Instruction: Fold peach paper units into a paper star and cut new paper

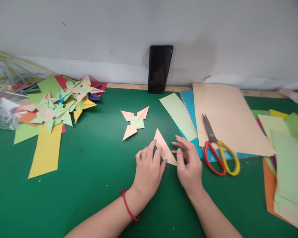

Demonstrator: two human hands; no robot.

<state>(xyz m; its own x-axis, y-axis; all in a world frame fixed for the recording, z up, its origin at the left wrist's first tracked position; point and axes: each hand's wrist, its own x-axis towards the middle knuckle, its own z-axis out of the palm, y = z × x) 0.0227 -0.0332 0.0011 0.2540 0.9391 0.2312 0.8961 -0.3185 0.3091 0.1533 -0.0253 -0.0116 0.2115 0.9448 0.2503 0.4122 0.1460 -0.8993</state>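
Observation:
A pale pink paper triangle (pixel 165 148) lies on the green tabletop between my hands. The fingertips of my left hand (pixel 147 165) press on its left side, fingers stretched and a little spread. At its right corner, my right hand (pixel 189 162) has thumb and fingers curved and apart; whether the thumb touches the paper is hard to see. Just beyond my left hand sits a folded paper piece with a light green centre (pixel 138 122) and three pink points. Scissors (pixel 213 145) with one red and one yellow handle rest to the right of my right hand.
A phone (pixel 160 69) leans upright against the wall. Large pink (pixel 223 115) and blue sheets lie under the scissors, beside a pale green strip (pixel 178 114). Folded paper stars (pixel 57 109) are heaped at left near a clear plastic bag (pixel 5 109). Coloured sheets (pixel 290 165) are stacked far right.

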